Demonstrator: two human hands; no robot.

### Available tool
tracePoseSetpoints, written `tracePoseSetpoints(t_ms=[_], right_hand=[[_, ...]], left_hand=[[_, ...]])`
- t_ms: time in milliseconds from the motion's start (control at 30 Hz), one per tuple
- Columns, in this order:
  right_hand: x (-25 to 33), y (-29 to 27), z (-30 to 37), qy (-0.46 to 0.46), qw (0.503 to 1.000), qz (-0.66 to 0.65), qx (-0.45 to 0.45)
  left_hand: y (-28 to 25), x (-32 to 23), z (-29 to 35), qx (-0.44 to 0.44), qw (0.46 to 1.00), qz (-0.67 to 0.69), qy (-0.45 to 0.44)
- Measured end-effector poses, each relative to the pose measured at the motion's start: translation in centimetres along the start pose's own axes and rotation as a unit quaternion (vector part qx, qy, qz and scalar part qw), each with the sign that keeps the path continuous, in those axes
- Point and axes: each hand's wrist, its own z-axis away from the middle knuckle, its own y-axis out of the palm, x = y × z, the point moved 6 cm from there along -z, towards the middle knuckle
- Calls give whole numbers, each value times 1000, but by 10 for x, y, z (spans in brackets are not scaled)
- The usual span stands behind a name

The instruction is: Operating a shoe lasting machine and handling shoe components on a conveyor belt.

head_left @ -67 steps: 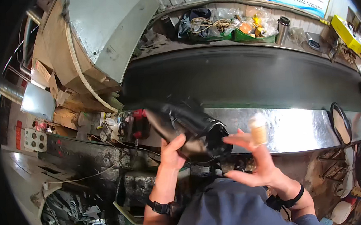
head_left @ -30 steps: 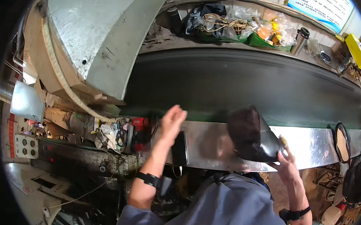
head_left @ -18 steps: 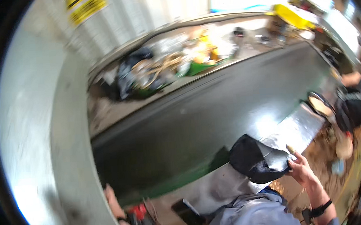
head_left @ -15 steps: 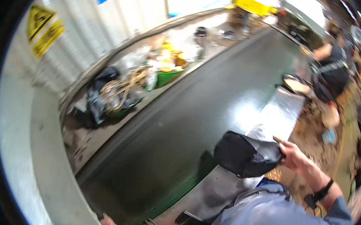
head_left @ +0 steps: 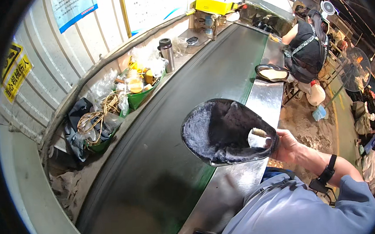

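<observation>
Right hand (head_left: 287,147): the fingers are closed on the edge of a black, plush-lined shoe upper (head_left: 221,133), which is gripped by its narrower end only.
Upper's long axis: it is carried leftward from the fingers, slightly away from the body, with the broad rounded end farthest from them.
Lined side: the dark, fuzzy hollow is turned up toward the view; just left of the fingers an oval gap is left, through which a tan-covered tip (head_left: 258,133), apparently of one finger, is seen.
Nearer hand: the right; the left hand is not shown, so its state cannot be told.
Black belt (head_left: 163,140): it is spread left of the fingers, under the upper's broad end; whether it is touched cannot be told.
Metal-topped table (head_left: 266,97): its strip is passed beneath the upper, close to the fingers.
Pale-insoled shoe (head_left: 274,73): it is placed beyond the fingers, well apart, at the table's far part.
</observation>
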Motion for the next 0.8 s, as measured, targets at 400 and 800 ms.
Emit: tracePoseSetpoints(t_ms=[400, 800], right_hand=[[6, -74, -74, 83, 961, -104, 242], [78, -114, -115, -5, 959, 60, 275]], left_hand=[[-126, 6, 169, -97, 989, -55, 100], [-92, -170, 670, -86, 609, 60, 786]])
